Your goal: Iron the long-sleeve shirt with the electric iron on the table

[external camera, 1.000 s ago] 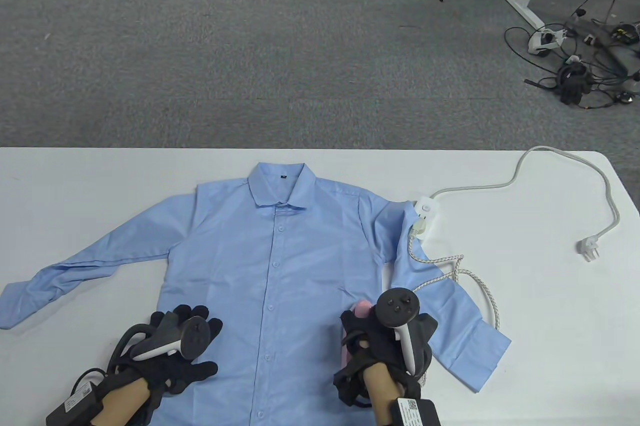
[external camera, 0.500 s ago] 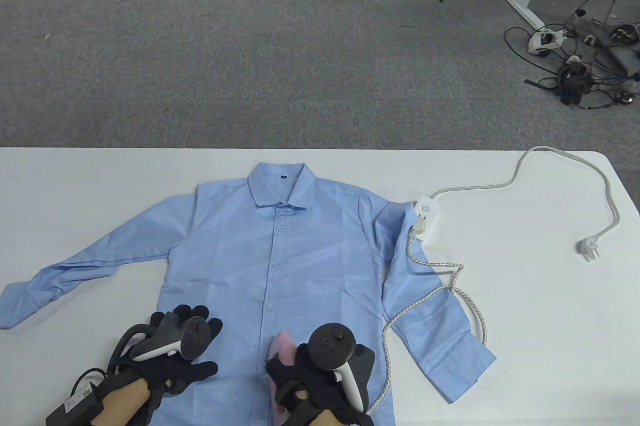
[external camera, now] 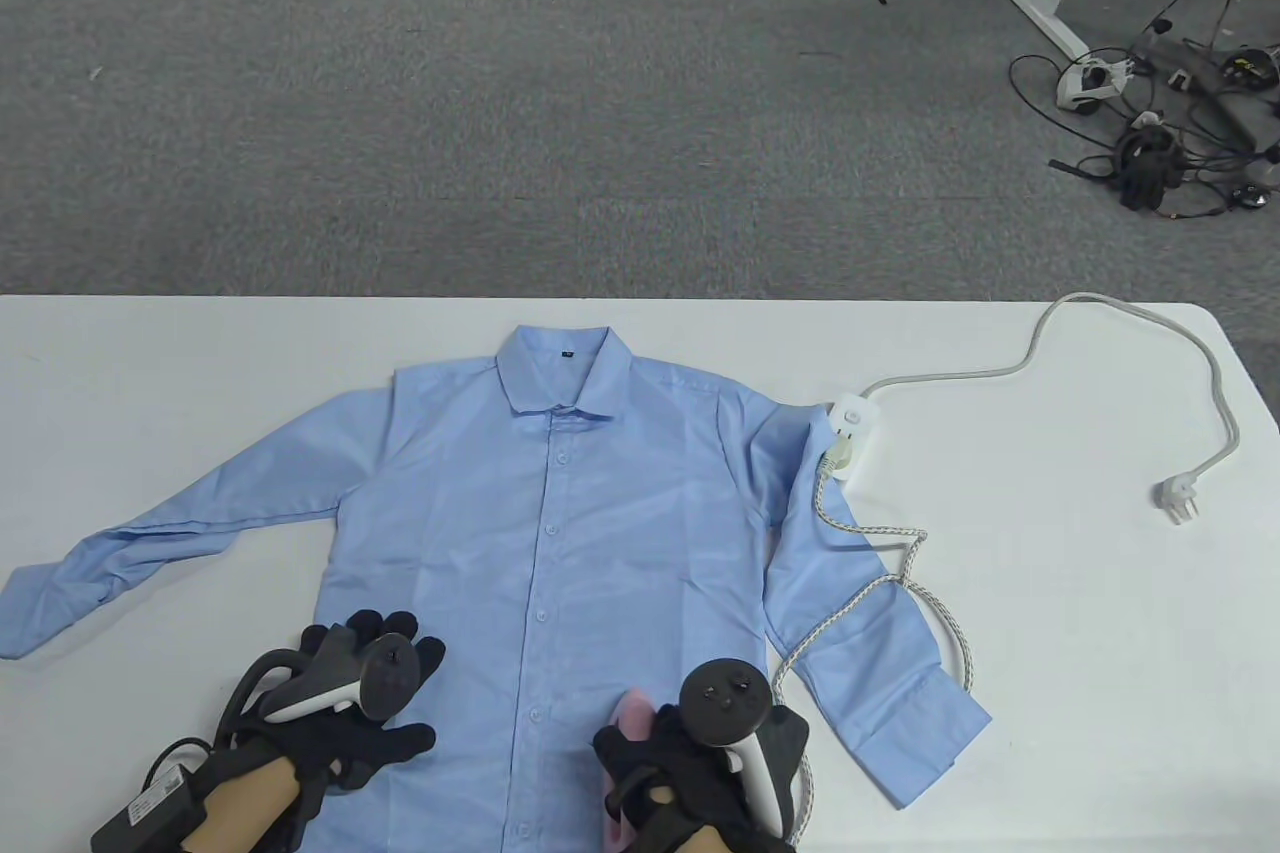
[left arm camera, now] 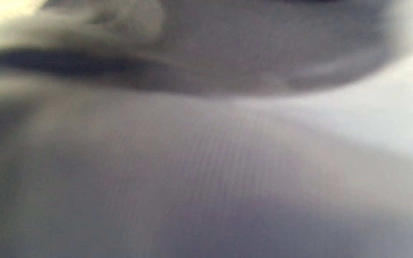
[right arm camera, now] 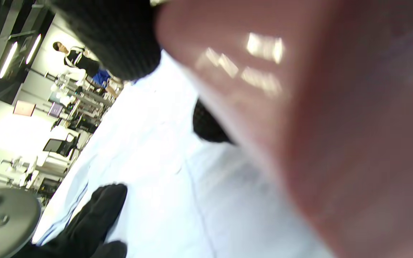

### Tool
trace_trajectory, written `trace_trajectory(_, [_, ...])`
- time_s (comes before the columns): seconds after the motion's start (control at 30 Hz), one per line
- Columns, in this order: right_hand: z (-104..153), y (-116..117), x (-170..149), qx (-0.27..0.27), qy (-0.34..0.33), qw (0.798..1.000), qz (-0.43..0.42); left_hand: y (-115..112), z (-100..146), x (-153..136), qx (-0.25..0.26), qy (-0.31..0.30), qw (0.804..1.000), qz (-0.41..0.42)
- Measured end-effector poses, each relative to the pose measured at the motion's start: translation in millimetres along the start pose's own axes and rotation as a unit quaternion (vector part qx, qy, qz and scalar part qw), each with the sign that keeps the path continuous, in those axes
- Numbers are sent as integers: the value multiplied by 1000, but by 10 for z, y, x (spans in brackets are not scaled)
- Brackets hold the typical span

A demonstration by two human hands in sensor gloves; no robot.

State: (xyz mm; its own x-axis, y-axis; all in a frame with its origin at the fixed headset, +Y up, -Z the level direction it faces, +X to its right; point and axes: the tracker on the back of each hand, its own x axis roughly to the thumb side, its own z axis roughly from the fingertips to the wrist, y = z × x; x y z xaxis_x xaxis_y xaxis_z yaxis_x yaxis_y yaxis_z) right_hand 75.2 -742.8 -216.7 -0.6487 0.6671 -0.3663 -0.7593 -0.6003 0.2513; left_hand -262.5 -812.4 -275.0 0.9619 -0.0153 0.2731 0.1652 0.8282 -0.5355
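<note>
Gripping the pink iron [external camera: 630, 713] at the shirt's [external camera: 560, 533] hem, the right hand [external camera: 700, 773] has most of the cloth toward 12 o'clock, its long axis running collar to hem. The left hand [external camera: 350, 703] (fingers spread) presses flat at 9 o'clock. At 2 o'clock the cord [external camera: 880, 593] crosses the sleeve to the power strip [external camera: 850, 433] on the table [external camera: 1100, 643].

My left wrist camera is showing only blur: pale ribbed fabric [left arm camera: 206, 172] is filling the lower part, and a dark grey rounded shape [left arm camera: 256, 46] is hanging above it.
</note>
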Motion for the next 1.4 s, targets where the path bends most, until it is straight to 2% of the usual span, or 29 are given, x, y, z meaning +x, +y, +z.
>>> trace_trajectory(0.37, [41,-482,-446,-64,33,996,-45,-8,1,-6,-2,-1,1000,6])
trace_trajectory(0.63, [35,-511,-468,-69,36,996,-40,-8,2,-10,3,-1,1000,6])
trace_trajectory(0.87, [-33,-539,-322,-76,52,995,-26,-2,3,-5,5,3,1000,6])
trace_trajectory(0.97, [-96,-669,-29,-64,26,995,-70,66,41,-87,35,-6,999,13])
trace_trajectory(1.07, [-182,-839,508,-39,-27,990,-133,233,139,-447,138,31,981,129])
trace_trajectory(1.13, [-257,-873,879,-28,-60,988,-136,245,172,-667,170,70,970,161])
trace_trajectory(1.17, [-332,-847,1169,-21,-85,989,-120,228,180,-768,153,93,971,160])
trace_trajectory(1.2, [-360,-825,1258,-20,-93,989,-111,217,184,-813,140,104,972,156])
trace_trajectory(1.23, [-463,-727,1533,-15,-113,990,-89,198,187,-881,123,118,973,154])
trace_trajectory(1.27, [-518,-676,1639,-8,-122,989,-79,192,189,-911,118,123,973,155])
trace_trajectory(1.4, [-1018,-171,2096,83,-156,984,-25,190,179,-965,116,138,969,167])
